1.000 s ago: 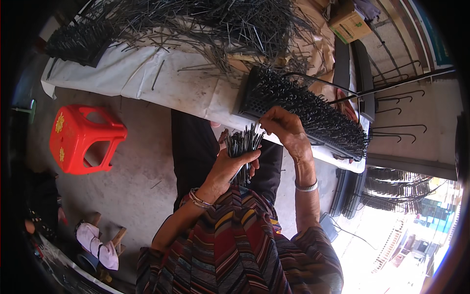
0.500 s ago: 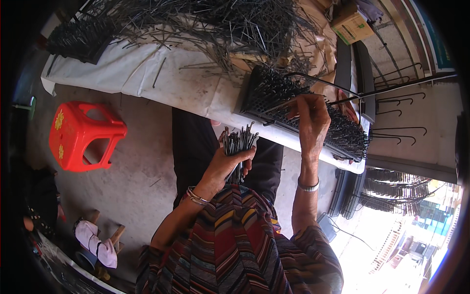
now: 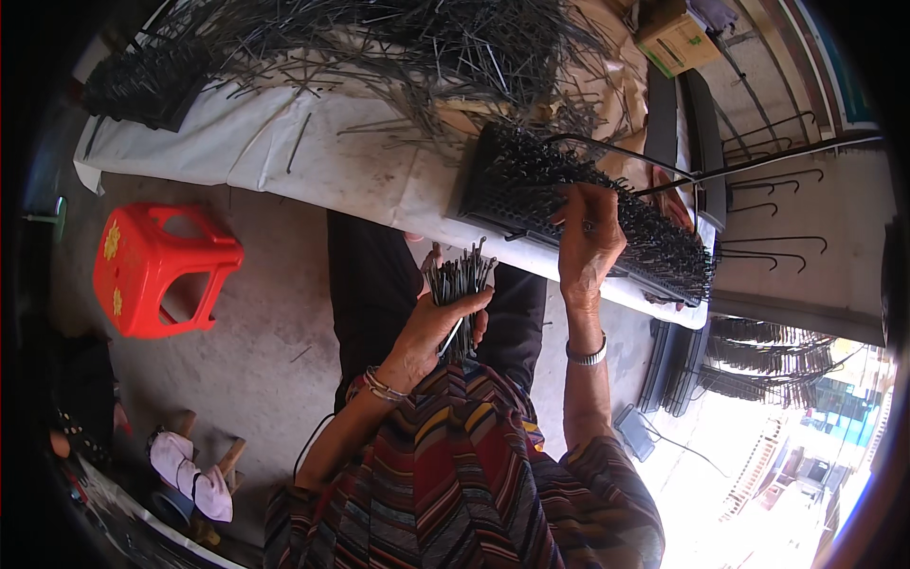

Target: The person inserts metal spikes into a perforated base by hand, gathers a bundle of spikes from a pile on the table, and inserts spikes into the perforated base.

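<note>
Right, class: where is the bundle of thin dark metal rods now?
In the head view, the bundle of rods is in the left hand, near the picture's middle, below the near edge of the white-covered table.

left hand (image 3: 438,322) curled, thumb (image 3: 471,302) pointing inward, left forearm (image 3: 353,429) angled inward, right forearm (image 3: 589,403) extended forward, right hand (image 3: 590,251) raised, fingers (image 3: 597,201) bent

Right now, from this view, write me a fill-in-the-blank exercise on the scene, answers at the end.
1. The gripping hand, closed around the bundle of thin rods, is the person's ______ one.
2. The other hand, at the dark rack, is the person's ______ one.
3. The plastic stool is coloured ______.
4. The table covering nearest the person is coloured ______.

Missing words: left; right; red; white.
</note>
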Available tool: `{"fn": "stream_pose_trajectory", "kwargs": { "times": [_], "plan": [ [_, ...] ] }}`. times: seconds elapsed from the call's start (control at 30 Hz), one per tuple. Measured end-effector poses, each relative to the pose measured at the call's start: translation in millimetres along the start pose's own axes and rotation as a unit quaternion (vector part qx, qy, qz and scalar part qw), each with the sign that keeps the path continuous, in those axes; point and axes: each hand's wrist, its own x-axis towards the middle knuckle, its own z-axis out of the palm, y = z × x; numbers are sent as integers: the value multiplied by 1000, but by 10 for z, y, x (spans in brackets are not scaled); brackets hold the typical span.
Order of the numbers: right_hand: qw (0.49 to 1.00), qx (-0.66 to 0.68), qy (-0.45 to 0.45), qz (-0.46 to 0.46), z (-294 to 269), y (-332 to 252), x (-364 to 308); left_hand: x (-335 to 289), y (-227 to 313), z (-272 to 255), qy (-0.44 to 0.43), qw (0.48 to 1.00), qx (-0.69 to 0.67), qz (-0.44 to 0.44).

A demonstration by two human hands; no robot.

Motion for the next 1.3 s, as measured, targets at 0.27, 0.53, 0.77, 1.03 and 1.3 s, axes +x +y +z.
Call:
{"fn": "stream_pose_trajectory", "kwargs": {
  "times": [0.27,0.53,0.77,1.03,1.3],
  "plan": [
    [998,-46,-19,-25,119,146,11,1,26,27,6,1000,13,2],
    [969,-201,-66,-130,171,62,189,29,103,117,10,999,40,13],
    [958,-188,-147,-161,21,33,211,22,94,183,1,998,64,18],
    [931,-234,-167,-227,72,89,306,53,67,178,-10,996,73,41],
    [969,-169,-156,-90,-72,-63,43,24,67,179,-6,997,65,42]
  ]
}}
